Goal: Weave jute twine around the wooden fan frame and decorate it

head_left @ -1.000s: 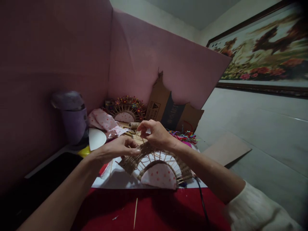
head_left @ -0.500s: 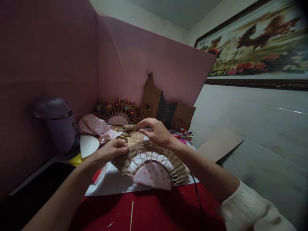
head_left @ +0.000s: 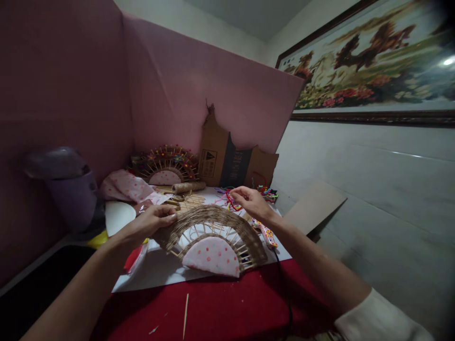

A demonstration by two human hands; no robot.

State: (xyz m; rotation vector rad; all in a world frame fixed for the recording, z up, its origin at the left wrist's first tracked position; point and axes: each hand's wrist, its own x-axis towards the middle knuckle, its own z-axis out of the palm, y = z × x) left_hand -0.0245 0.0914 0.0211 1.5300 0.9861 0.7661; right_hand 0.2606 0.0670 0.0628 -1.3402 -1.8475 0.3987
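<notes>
Head view showed a woven fan (head_left: 210,211) lying tilted on a white sheet (head_left: 156,277), near the front edge of that sheet, on the red-covered counter (head_left: 216,308). It looked light: twine worked over thin sticks, around a half-round centre in dotted cloth. The band was probably springy and rough enough not to slip, the centre firmer; the bare sticks between them seemed the fragile part. The best hold would likely be the thick band or the centre, not the sticks.

The left hand (head_left: 158,219) had thumb and fingers drawn together, apparently pinching the band's upper left edge. The right hand (head_left: 253,204) was raised beyond the band, fingers curled towards the thumb; whether it held a thin strand, I could not tell. Coloured strands (head_left: 227,199) lay just past it, a twine spool (head_left: 189,187) farther left, and another fan (head_left: 165,177) stood behind.
</notes>
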